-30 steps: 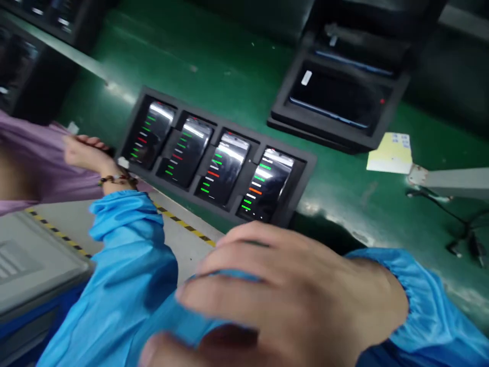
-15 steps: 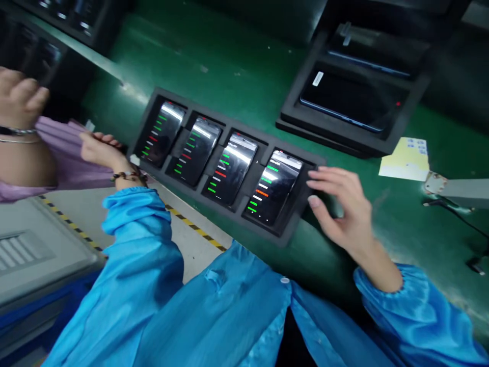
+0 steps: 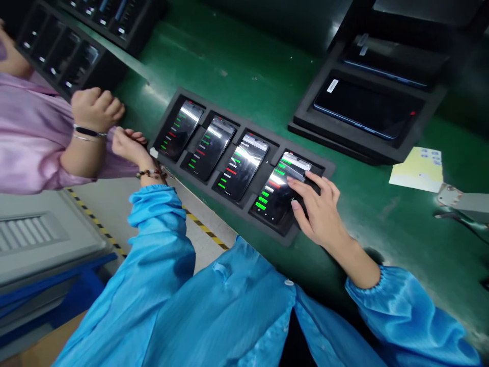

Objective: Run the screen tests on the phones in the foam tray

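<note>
A black foam tray (image 3: 229,118) lies on the green bench and holds several lit phones showing green, white and red bars. My right hand (image 3: 319,211) rests on the rightmost phone (image 3: 272,196), fingers bent over its upper right part and thumb at its right edge. My left hand (image 3: 132,145), with a bead bracelet at the wrist, sits at the tray's left end. Its fingers are curled against a co-worker's pink sleeve (image 3: 34,137), and what they hold is hidden.
The co-worker's fist (image 3: 97,108) hovers just left of my left hand. A second black tray (image 3: 305,122) with a dark phone lies at the back right, with a yellow sticker sheet (image 3: 418,165) and a grey bracket (image 3: 464,201) beside it. A grey machine (image 3: 34,232) stands at the left, and black racks (image 3: 69,51) stand behind it.
My right hand has come from beside the tray onto the rightmost phone. The co-worker's fist has moved right, closer to my left hand. The view has shifted left.
</note>
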Demonstrator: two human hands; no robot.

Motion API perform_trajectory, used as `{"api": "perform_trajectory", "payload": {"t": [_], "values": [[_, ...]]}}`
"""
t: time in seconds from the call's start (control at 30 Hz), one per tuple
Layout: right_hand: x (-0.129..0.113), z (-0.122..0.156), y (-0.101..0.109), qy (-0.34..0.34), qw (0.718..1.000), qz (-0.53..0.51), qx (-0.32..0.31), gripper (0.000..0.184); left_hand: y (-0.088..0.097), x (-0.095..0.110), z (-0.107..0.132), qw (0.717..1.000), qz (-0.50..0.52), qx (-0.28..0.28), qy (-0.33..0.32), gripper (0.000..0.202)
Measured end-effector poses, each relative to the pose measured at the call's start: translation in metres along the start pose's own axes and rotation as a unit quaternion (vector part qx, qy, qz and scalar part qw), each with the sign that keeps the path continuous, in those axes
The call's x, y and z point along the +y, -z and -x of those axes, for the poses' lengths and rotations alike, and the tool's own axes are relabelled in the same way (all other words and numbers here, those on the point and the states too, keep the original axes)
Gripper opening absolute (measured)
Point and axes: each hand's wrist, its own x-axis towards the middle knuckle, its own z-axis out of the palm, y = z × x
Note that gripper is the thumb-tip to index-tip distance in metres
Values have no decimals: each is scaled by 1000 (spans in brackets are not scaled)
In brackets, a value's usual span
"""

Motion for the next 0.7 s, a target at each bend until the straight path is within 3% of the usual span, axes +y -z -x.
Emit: {"api": "perform_trajectory", "payload": {"t": [0.07,0.13,0.33,0.47,0.7], "values": [[0,-1,0,-13,1000,3,9,46,-1,-7,4,999,3,30,26,27],[0,-2,0,-21,1000,4,11,46,0,-13,16,998,11,49,25,33],[3,1,2,-3,1000,-20,-1,49,11,-21,53,998,17,44,-51,35],[3,3,2,29,999,-29,-28,48,12,-22,55,997,9,44,-68,38],[0,0,0,-27,1000,-6,-8,53,9,-23,53,997,-3,49,-62,37]]}}
